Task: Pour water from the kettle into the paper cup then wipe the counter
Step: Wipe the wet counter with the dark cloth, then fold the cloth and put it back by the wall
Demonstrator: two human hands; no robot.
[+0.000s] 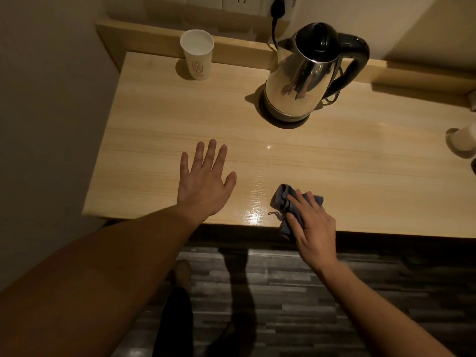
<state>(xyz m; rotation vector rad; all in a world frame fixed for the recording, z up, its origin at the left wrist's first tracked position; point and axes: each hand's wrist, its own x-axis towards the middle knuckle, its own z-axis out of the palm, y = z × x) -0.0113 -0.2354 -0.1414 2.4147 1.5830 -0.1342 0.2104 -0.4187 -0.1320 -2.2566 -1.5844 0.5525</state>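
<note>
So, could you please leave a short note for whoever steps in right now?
Left hand: open, flat on the counter, holding nothing.
Right hand: pressing the blue cloth at the counter's near edge.
Kettle sits on its base; paper cup stands upright at the back left.
Pouring looks done.
Left: wipe the shiny wet patch beside the cloth.

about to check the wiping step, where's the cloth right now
In the head view the blue cloth lies bunched at the counter's near edge, right of centre, pressed under the right hand, beside a wet sheen.
</note>
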